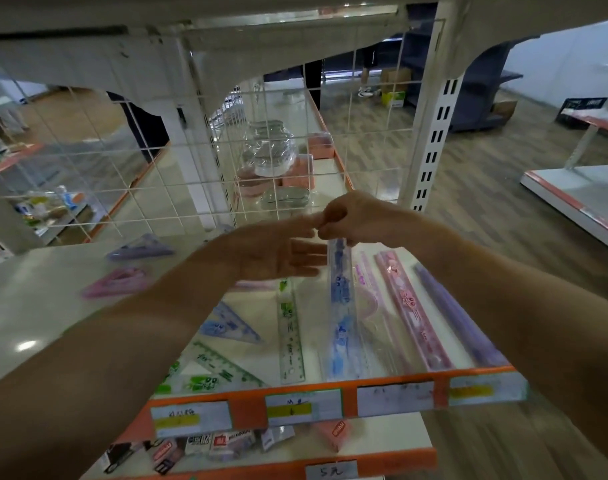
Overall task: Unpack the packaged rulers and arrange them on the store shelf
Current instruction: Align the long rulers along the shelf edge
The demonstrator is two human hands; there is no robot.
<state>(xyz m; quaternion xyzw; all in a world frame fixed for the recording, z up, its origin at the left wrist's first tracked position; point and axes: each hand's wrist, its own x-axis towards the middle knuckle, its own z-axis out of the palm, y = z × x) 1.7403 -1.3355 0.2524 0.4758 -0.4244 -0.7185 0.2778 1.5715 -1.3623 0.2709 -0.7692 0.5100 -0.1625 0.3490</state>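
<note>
Right hand [351, 220]: fingers [330, 233] pinch the top end of the blue ruler [342, 306], mid-frame, which stands tilted on the shelf [53, 289].
Left hand [275, 251]: fingers straight and relaxed, grasping nothing, tips just beside that pinch.
Slip risk: held by one end only, the ruler could swing onto the green ruler [290, 337] or pink ruler [411, 306] alongside and skew the row.
Edge risk: its lower end sits near the orange price strip [330, 403]; a push could tip it off.
Hard to tell: blur hides whether a clear sleeve covers it.
</note>
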